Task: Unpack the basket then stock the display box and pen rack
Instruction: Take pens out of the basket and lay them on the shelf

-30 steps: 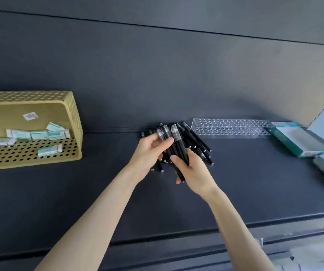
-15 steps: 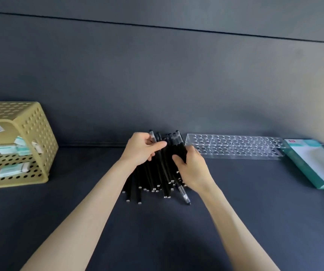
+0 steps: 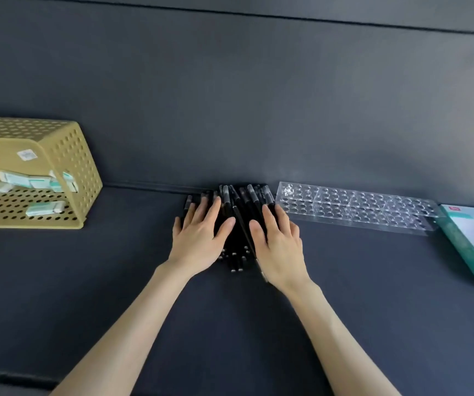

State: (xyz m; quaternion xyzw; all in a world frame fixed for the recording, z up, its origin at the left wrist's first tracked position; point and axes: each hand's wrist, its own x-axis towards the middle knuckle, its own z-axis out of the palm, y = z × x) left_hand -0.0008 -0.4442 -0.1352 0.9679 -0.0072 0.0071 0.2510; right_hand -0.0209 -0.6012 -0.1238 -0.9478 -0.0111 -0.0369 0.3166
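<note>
Black pens (image 3: 240, 212) heaped at frame centre on the dark counter (image 3: 373, 295), we are pressing left hand (image 3: 198, 241) and right hand (image 3: 280, 248) flat on them, fingers (image 3: 211, 210) straight, released, clear pen rack (image 3: 355, 210) just right.

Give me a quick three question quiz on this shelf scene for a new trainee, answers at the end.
1. True or false: the left hand and right hand both lie flat on the black pens.
2. The clear pen rack holds: A) no pens, B) a full row of pens, C) packets.
3. What is left in the yellow basket?
Key: 1 true; 2 A; 3 small white-and-teal packets.
</note>
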